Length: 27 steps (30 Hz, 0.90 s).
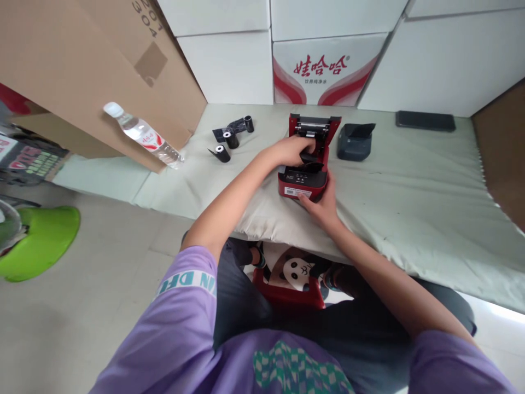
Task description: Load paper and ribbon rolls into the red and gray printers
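Cardboard fills the upper left of the frame as a big brown box (pixel 74 65), and white cartons (pixel 229 60) stack across the top, one of them printed with red characters (pixel 322 71). Below them a pale green padded table (pixel 410 180) runs from the centre to the right edge, its front edge hanging over the person's lap. A lime-green seat (pixel 41 241) sits on the floor at the left edge.

At the upper centre of the frame, on the table, stands a red label printer (pixel 305 183) with its lid tipped open toward the cartons. The left hand (pixel 291 150) reaches into the open compartment from the left, fingers curled down around a black part inside; what exactly that grip closes on is hidden by the hand. The right hand (pixel 322 205) lies against the printer's near front corner, thumb touching the red casing and fingers wrapped under its right side, a steadying hold rather than a closed pinch.

Just beside the printer on the right sits a dark grey printer (pixel 355 142). Farther right, near the cartons, lies a flat black device (pixel 425 121). Left of the red printer, well apart from it, black ribbon rolls (pixel 232 139) lie loosely unwound. A clear water bottle (pixel 143 134) leans against the brown box.
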Tool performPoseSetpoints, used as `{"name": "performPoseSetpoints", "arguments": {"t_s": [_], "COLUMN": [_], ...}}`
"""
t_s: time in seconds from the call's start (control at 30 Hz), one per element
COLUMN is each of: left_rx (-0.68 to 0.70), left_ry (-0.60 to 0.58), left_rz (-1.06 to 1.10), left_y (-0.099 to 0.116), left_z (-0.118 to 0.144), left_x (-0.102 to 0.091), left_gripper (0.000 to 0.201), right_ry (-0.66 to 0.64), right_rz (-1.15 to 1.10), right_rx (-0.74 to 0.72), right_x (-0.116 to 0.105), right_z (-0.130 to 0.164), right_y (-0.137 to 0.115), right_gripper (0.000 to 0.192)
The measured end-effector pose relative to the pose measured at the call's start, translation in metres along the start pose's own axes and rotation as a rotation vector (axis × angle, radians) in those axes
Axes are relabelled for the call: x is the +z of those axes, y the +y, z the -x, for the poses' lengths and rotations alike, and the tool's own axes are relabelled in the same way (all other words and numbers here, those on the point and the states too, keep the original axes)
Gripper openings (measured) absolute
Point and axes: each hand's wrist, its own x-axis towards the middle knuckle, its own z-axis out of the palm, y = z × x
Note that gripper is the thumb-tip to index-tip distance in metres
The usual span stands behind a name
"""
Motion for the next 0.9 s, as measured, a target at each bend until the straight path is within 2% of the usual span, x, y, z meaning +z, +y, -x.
{"name": "performPoseSetpoints", "arguments": {"t_s": [0.1, 0.2, 0.33, 0.43, 0.5, 0.57, 0.63, 0.77, 0.9], "left_rx": [0.077, 0.056, -0.158, -0.344, -0.513, -0.642, -0.699, -0.66, -0.631], "left_ry": [0.038, 0.206, 0.451, 0.568, 0.597, 0.584, 0.503, 0.292, 0.2], "left_rz": [0.255, 0.408, 0.577, 0.669, 0.636, 0.558, 0.473, 0.173, 0.017], "left_y": [-0.008, -0.018, -0.05, -0.089, -0.116, -0.138, -0.153, -0.162, -0.165], "left_z": [0.02, 0.049, 0.075, 0.074, 0.066, 0.056, 0.044, 0.026, 0.014], "left_x": [-0.006, -0.017, -0.042, -0.061, -0.068, -0.068, -0.065, -0.055, -0.043], "left_gripper": [0.036, 0.03, 0.033, 0.032, 0.033, 0.034, 0.038, 0.042, 0.039], "right_ry": [-0.005, -0.011, -0.014, -0.007, -0.007, -0.008, -0.013, -0.01, -0.001], "right_rz": [-0.016, -0.034, -0.042, -0.044, -0.046, -0.043, -0.041, -0.036, -0.012], "right_rx": [0.009, 0.012, 0.029, 0.03, 0.026, 0.024, 0.025, 0.03, 0.014], "right_x": [0.0, 0.001, 0.001, 0.001, 0.002, 0.002, 0.002, 0.003, 0.003], "right_z": [0.0, -0.001, -0.001, 0.0, 0.001, 0.001, 0.002, 0.002, 0.002], "right_y": [-0.001, -0.004, -0.007, -0.009, -0.009, -0.01, -0.01, -0.009, -0.008], "right_gripper": [0.114, 0.115, 0.115, 0.112, 0.111, 0.112, 0.113, 0.113, 0.113]}}
